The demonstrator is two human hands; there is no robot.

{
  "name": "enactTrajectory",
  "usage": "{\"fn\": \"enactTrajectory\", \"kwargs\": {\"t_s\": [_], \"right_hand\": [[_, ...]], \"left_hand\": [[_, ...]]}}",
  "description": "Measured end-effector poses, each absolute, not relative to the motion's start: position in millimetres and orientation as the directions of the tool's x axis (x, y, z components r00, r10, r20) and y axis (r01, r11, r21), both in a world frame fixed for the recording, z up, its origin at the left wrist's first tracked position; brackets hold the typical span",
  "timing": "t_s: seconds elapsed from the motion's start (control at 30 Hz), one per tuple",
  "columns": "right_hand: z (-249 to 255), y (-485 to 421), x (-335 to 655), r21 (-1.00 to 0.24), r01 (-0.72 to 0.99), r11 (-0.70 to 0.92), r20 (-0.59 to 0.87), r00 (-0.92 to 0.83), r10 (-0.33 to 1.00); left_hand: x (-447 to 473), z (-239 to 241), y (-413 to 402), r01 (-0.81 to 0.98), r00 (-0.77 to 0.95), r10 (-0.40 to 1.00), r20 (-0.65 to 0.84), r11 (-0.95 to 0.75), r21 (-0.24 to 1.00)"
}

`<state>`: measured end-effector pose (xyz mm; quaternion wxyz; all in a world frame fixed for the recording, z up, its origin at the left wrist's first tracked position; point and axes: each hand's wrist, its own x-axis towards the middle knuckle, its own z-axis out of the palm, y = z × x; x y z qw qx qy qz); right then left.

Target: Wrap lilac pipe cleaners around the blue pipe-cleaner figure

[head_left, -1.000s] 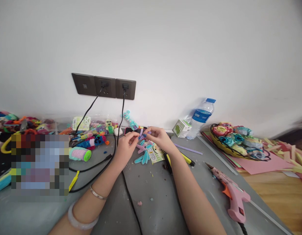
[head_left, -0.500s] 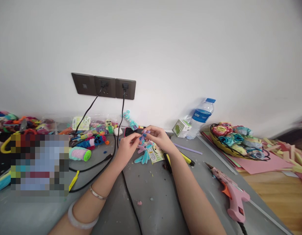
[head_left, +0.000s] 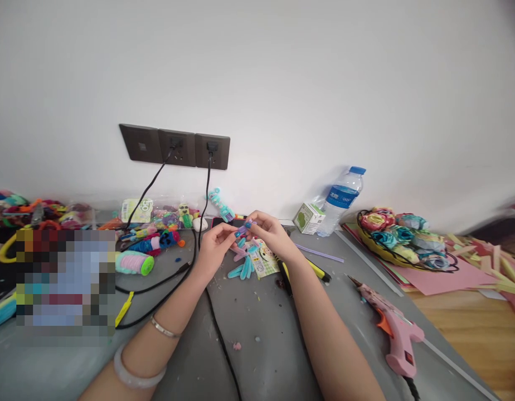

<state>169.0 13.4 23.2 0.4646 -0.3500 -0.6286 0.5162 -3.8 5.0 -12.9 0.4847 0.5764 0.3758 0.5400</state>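
Both hands meet above the middle of the grey table (head_left: pixel 266 317). My left hand (head_left: pixel 213 248) and my right hand (head_left: pixel 268 233) each pinch one end of a short purple fuzzy stick piece (head_left: pixel 242 229), fingers closed round it. Just below them lie several blue and pink cut stick pieces (head_left: pixel 243 267) and a small printed card (head_left: pixel 263 259). A black and yellow tool (head_left: pixel 287 275) lies beside my right forearm.
A pink glue gun (head_left: pixel 391 331) lies at the right. A water bottle (head_left: pixel 340 200), a small green box (head_left: pixel 307 218) and a basket of paper flowers (head_left: pixel 403 239) stand at the back right. Black cables (head_left: pixel 165 284) run from wall sockets (head_left: pixel 174 146). Colourful craft items (head_left: pixel 152 234) crowd the left.
The purple piece has been turned from upright to nearly level between the fingertips. The hands stay in about the same place.
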Motion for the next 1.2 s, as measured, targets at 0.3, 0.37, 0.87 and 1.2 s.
{"fn": "enactTrajectory", "kwargs": {"t_s": [0.3, 0.37, 0.87, 1.2], "right_hand": [[20.5, 14.6, 170.1, -0.985, -0.055, 0.164, 0.173, -0.284, 0.943], [20.2, 15.0, 170.3, -0.985, -0.062, 0.16, 0.171, -0.279, 0.945], [16.7, 16.7, 170.7, -0.989, -0.092, 0.12, 0.144, -0.342, 0.929], [22.1, 11.6, 171.6, -0.983, -0.158, 0.096, 0.151, -0.39, 0.908]], "left_hand": [[-3.7, -8.6, -2.0, 0.173, 0.101, 0.867, 0.488, -0.499, 0.849], [-3.5, -9.5, -2.5, 0.227, 0.102, 0.84, 0.533, -0.541, 0.81], [-4.9, -6.1, -5.6, 0.258, 0.12, 0.787, 0.605, -0.613, 0.747], [-7.6, -10.8, -3.7, 0.188, 0.079, 0.798, 0.597, -0.6, 0.778]]}}
